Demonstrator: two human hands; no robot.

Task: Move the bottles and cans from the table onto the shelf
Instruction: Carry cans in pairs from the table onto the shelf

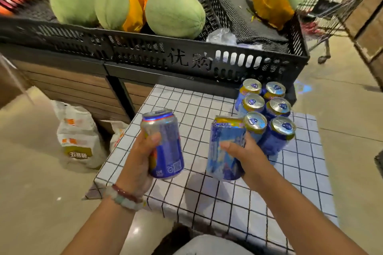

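Left hand (137, 157) wrapped round blue can (163, 145), frame centre, lifted over checkered table (238, 198). Right hand (245, 154) gripping second can (224, 149), blurry, just beside six-can cluster (267, 109) standing right of centre. Melons (175, 11) in black crate (145, 51) up top.

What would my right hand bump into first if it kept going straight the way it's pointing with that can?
Probably nothing on the table. The right hand, gripping a can, points left toward the can in the left hand, so that can comes first, though depth between them is unclear.
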